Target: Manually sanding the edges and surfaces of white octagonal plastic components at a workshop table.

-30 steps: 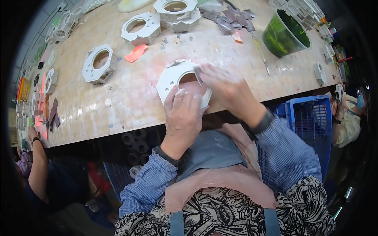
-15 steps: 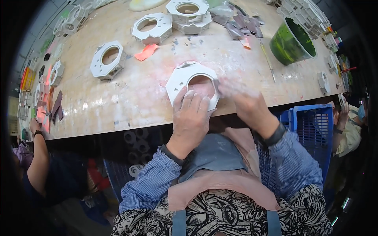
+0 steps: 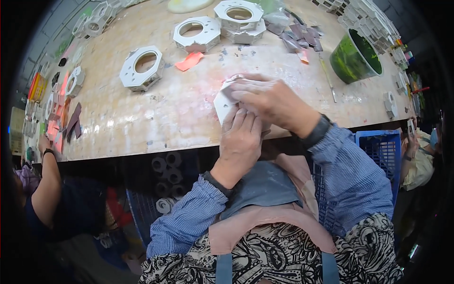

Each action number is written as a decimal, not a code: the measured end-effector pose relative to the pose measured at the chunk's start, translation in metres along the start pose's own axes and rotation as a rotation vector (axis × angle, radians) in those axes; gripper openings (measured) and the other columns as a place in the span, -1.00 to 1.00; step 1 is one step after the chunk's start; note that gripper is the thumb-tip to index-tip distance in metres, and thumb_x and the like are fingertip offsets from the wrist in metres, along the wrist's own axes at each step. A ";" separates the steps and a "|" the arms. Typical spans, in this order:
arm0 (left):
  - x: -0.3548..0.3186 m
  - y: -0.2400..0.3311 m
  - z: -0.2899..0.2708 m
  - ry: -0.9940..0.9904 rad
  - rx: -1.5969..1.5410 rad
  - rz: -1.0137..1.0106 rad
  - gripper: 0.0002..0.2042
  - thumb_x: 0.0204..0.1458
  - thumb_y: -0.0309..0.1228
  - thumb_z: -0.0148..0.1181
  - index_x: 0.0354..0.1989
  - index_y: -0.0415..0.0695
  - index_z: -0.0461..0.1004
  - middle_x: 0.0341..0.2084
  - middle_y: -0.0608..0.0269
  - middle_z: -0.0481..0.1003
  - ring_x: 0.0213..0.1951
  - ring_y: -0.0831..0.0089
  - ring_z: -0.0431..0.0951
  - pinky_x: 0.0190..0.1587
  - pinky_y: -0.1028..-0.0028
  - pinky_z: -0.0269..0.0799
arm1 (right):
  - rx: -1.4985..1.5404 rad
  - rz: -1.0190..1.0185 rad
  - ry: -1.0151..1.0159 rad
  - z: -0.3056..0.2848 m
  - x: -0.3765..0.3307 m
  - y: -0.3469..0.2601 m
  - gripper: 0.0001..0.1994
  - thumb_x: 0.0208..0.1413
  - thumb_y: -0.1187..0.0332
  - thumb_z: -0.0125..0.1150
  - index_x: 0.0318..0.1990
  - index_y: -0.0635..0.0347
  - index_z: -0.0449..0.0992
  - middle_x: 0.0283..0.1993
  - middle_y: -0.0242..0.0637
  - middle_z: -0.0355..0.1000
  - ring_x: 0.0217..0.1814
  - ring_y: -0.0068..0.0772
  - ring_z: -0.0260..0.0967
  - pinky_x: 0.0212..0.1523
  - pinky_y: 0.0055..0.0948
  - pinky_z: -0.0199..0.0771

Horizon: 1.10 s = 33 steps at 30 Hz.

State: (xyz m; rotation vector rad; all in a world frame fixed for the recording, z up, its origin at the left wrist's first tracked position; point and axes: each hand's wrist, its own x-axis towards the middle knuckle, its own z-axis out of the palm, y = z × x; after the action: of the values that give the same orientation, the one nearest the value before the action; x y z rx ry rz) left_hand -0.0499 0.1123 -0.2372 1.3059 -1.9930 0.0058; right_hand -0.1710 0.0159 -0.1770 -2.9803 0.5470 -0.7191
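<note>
A white octagonal ring-shaped piece lies on the table's front part, mostly covered by my hands. My left hand is closed on its near edge, fingers over the rim by the round opening. Across its top reaches my right hand, fingers bent and pressing a small grey piece of sandpaper against the upper left face. Most of the sandpaper is hidden under the fingers.
Similar octagonal pieces stand farther back, beside an orange scrap. Grey sandpaper scraps, a thin tool and a green-stained tub are at the right. Blue crates stand below the edge; a co-worker's arm is at left.
My right hand has swung leftward from beside the piece onto its top face. The left hand keeps its hold. The whole view has shifted slightly.
</note>
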 end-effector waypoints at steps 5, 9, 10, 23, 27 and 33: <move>0.003 0.004 -0.005 -0.052 0.006 0.019 -0.68 -0.11 -0.40 0.27 -0.17 -0.26 0.45 -0.29 0.07 0.42 -0.06 0.12 0.41 0.22 0.11 0.16 | -0.218 0.222 -0.074 -0.028 -0.059 0.036 -0.74 -0.09 0.43 0.17 -0.17 0.11 0.54 -0.18 -0.23 0.56 -0.07 -0.13 0.51 -0.01 -0.30 0.51; 0.003 0.004 -0.002 -0.059 -0.012 0.015 -0.68 -0.12 -0.41 0.27 -0.17 -0.25 0.45 -0.29 0.08 0.42 -0.05 0.12 0.41 0.22 0.11 0.15 | -0.129 0.134 0.196 -0.022 -0.014 0.002 -0.75 -0.09 0.40 0.15 -0.18 0.09 0.52 -0.24 -0.25 0.55 -0.18 -0.19 0.53 -0.03 -0.32 0.50; 0.003 0.003 -0.003 -0.048 -0.013 0.023 -0.68 -0.12 -0.40 0.27 -0.17 -0.26 0.44 -0.29 0.08 0.42 -0.05 0.12 0.41 0.22 0.11 0.15 | -0.108 0.060 0.117 -0.009 -0.002 -0.005 -0.75 -0.08 0.39 0.15 -0.18 0.09 0.52 -0.26 -0.27 0.54 -0.21 -0.20 0.52 -0.03 -0.32 0.50; 0.004 0.004 -0.002 -0.044 -0.011 0.031 -0.72 -0.11 -0.41 0.27 -0.22 -0.24 0.44 -0.31 0.05 0.40 -0.07 0.09 0.41 0.22 0.11 0.15 | -0.001 0.119 0.236 -0.008 -0.020 -0.003 -0.70 -0.08 0.52 0.14 -0.14 0.06 0.55 -0.18 -0.20 0.56 -0.12 -0.15 0.52 0.00 -0.28 0.50; 0.002 0.002 -0.002 -0.053 0.031 0.018 -0.72 -0.11 -0.41 0.27 -0.21 -0.24 0.43 -0.32 0.05 0.40 -0.08 0.08 0.41 0.20 0.11 0.16 | -0.042 0.147 0.131 -0.001 -0.021 0.009 -0.72 -0.07 0.50 0.14 -0.14 0.05 0.54 -0.19 -0.18 0.56 -0.13 -0.18 0.53 0.01 -0.26 0.50; 0.006 0.010 -0.009 -0.100 0.057 0.010 -0.69 -0.13 -0.42 0.27 -0.18 -0.26 0.45 -0.29 0.06 0.43 -0.04 0.11 0.42 0.25 0.11 0.13 | -0.351 0.532 -0.128 -0.029 -0.069 0.019 -0.71 -0.07 0.47 0.14 -0.13 0.05 0.55 -0.18 -0.20 0.56 -0.13 -0.20 0.53 0.03 -0.26 0.50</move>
State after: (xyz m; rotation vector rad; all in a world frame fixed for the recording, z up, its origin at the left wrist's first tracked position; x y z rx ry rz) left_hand -0.0538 0.1159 -0.2242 1.3557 -2.0979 0.0015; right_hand -0.2480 0.0235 -0.1832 -2.9085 1.5102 -0.4139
